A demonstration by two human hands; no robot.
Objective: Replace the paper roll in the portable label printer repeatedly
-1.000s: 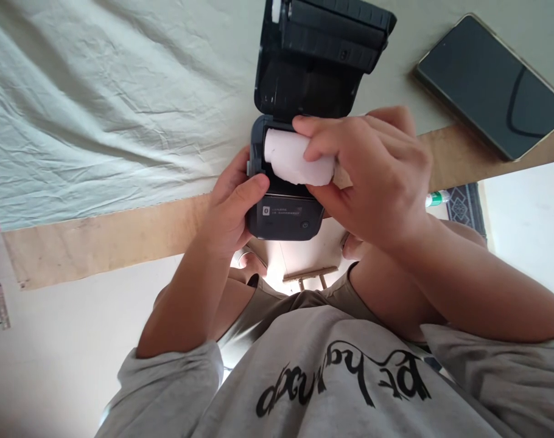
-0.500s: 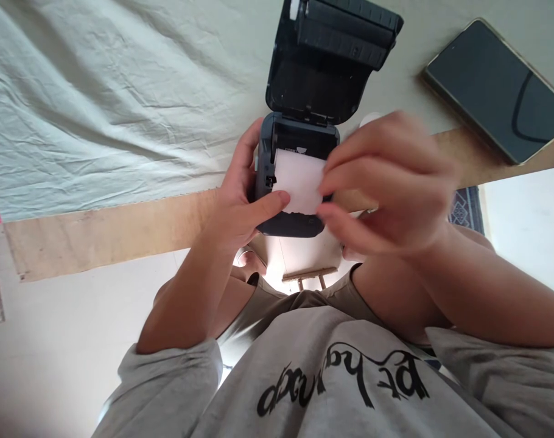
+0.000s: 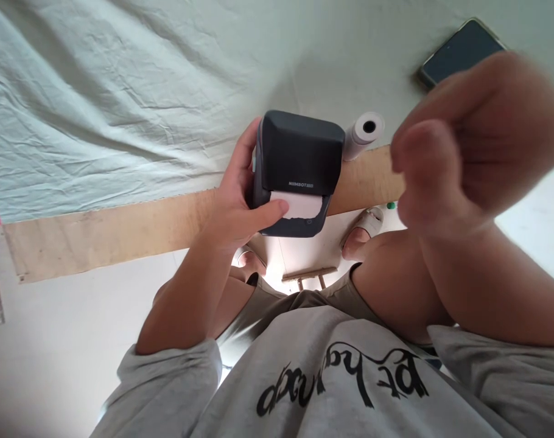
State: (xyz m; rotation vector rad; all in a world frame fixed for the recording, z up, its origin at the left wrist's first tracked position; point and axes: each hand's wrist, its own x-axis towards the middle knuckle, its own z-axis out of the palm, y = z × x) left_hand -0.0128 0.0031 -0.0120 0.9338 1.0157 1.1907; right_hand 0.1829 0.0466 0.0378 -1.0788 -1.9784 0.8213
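Printer (image 3: 302, 152) sat clasped in left grip (image 3: 238, 207), which pressed the paper (image 3: 303, 205); right grip (image 3: 478, 140) hung apart, half-curled, contents unclear; slackened pressure risked paper slipping askew.

Gap betw. L hand (image 3: 234, 210) w/ printer (image 3: 302, 149) & R hand (image 3: 469, 143) is passable on near side, over bare wood edge (image 3: 361, 182); white roll (image 3: 357, 142) beside printer's R side obstructs far part. Phone (image 3: 462, 52), partly hidden, is obst. beyond R hand; L of L hand, free room over rumpled cloth (image 3: 98, 121).
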